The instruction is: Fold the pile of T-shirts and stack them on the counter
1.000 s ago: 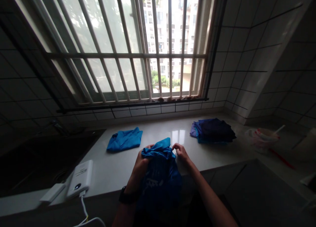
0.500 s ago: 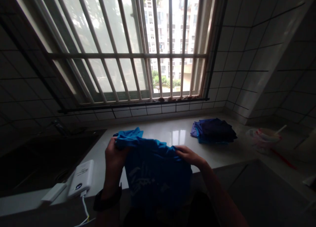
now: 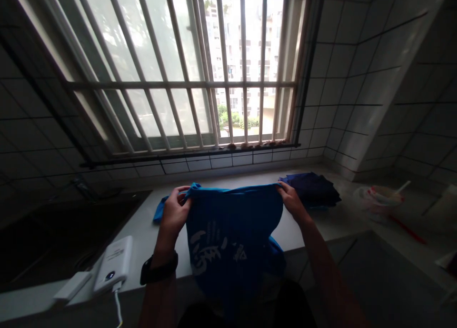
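Note:
A blue T-shirt [image 3: 235, 228] with white printing hangs stretched between my two hands, over the front edge of the counter. My left hand [image 3: 174, 211] grips its upper left corner, where some cloth is bunched. At the upper right corner, my right hand [image 3: 289, 199] pinches the edge between thumb and fingers. The top edge runs nearly straight from hand to hand. A loose part of the blue cloth lies on the counter behind my left hand. Lower down, the shirt fades into shadow. Just beyond my right hand lies a stack of folded dark blue clothes [image 3: 314, 187].
A white power bank [image 3: 114, 263] with a cable lies at the counter's front left, beside a small white block [image 3: 73, 287]. Left of them is a dark sink [image 3: 46, 237] with a tap. A plastic-bagged bowl [image 3: 382, 199] stands at right. Behind the counter is a barred window [image 3: 185, 85].
My hands have moved apart and slightly up. The shirt's bunched top edge is now pulled straight, and more of the white print shows. My right hand is closer to the folded stack.

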Tool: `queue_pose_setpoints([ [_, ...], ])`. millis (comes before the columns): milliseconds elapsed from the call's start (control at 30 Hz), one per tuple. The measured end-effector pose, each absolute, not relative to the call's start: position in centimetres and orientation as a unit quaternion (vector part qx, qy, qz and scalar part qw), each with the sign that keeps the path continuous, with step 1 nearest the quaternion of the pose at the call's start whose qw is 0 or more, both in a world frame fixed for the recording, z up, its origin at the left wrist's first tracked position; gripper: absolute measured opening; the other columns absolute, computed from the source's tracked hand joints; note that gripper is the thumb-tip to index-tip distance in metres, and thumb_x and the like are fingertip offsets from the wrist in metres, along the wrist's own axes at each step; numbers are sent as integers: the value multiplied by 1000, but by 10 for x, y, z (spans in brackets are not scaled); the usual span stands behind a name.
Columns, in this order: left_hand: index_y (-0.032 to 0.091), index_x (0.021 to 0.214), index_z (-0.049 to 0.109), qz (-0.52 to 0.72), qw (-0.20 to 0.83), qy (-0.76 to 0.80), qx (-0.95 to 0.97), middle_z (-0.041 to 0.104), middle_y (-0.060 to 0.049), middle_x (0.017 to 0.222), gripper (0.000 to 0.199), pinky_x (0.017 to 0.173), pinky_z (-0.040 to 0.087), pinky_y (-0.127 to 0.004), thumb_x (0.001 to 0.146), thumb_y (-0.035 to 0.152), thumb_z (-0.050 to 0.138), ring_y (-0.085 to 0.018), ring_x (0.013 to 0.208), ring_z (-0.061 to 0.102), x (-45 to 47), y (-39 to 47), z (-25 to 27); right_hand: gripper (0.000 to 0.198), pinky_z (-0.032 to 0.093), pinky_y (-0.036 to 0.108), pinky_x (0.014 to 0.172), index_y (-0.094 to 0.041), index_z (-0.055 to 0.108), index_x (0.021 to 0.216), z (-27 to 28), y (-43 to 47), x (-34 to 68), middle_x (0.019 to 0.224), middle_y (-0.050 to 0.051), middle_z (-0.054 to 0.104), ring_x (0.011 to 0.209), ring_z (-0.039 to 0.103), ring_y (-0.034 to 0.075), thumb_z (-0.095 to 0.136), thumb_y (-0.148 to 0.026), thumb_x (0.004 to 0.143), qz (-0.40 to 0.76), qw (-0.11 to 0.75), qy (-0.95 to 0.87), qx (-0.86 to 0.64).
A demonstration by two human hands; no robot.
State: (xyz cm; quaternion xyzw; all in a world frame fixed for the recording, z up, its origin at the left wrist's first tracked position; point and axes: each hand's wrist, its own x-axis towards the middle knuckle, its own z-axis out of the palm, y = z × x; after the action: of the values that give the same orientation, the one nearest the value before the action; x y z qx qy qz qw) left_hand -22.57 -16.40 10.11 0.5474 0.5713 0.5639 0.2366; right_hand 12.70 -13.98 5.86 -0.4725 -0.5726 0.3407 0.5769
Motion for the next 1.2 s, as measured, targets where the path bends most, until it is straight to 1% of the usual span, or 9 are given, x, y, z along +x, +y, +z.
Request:
queue_pose_setpoints([
  [133,19,104,66,434,294,583,621,71,-4,81,63,63,56,-33,52,46,86,-25,78,71,-244,-171,98,39,49,41,91,-23,71,101,58,-149,128,108,7,72,98,63,26,60,-57,87,346,564,-587,-466],
  [233,18,108,67,345,310,583,667,67,-1,76,73,65,57,-37,45,48,89,-25,72,68,-248,-175,93,37,50,36,83,-24,67,98,55,-157,118,93,4,68,85,60,22,57,-58,90,394,538,-587,-459],
  [433,25,121,67,324,333,423,778,69,-8,121,70,94,53,-41,56,44,88,-30,110,64,-180,-204,59,32,45,26,68,-24,61,96,62,-193,61,83,-2,55,72,50,15,55,-56,95,472,456,-682,-323],
  [567,22,85,70,212,405,389,800,71,-1,86,18,74,50,-30,80,40,69,-21,79,63,-163,-223,45,27,45,27,75,-23,62,95,85,-215,58,88,0,58,80,53,15,48,-45,103,404,428,-759,-277],
  [733,20,75,62,305,300,507,748,60,3,71,25,60,41,-24,74,43,70,-15,68,54,-204,-227,58,27,46,30,83,-22,67,100,103,-225,104,97,4,64,89,59,18,44,-34,104,279,398,-804,-342],
  [900,22,57,38,392,211,577,685,38,6,56,29,52,29,-22,75,35,58,-10,55,38,-219,-232,67,44,47,38,97,-23,64,132,103,-233,131,124,10,66,112,61,26,63,-40,92,246,263,-862,-356],
  [967,23,57,35,437,149,594,658,34,6,56,28,53,29,-23,75,31,55,-10,54,35,-214,-236,64,46,49,36,94,-21,68,124,98,-235,129,118,10,68,107,63,25,75,-40,83,246,195,-866,-389],
  [1100,22,65,44,533,64,603,591,42,6,61,24,59,37,-23,80,33,59,-12,58,42,-199,-242,58,16,44,26,67,-16,67,75,93,-240,119,78,2,64,72,58,16,71,-28,85,246,80,-852,-455],
  [1200,23,82,57,567,65,585,576,56,2,73,17,63,45,-25,84,39,60,-15,67,53,-194,-245,64,27,39,24,62,-18,60,65,98,-244,115,77,0,59,66,53,12,65,-27,90,283,119,-879,-366],
])
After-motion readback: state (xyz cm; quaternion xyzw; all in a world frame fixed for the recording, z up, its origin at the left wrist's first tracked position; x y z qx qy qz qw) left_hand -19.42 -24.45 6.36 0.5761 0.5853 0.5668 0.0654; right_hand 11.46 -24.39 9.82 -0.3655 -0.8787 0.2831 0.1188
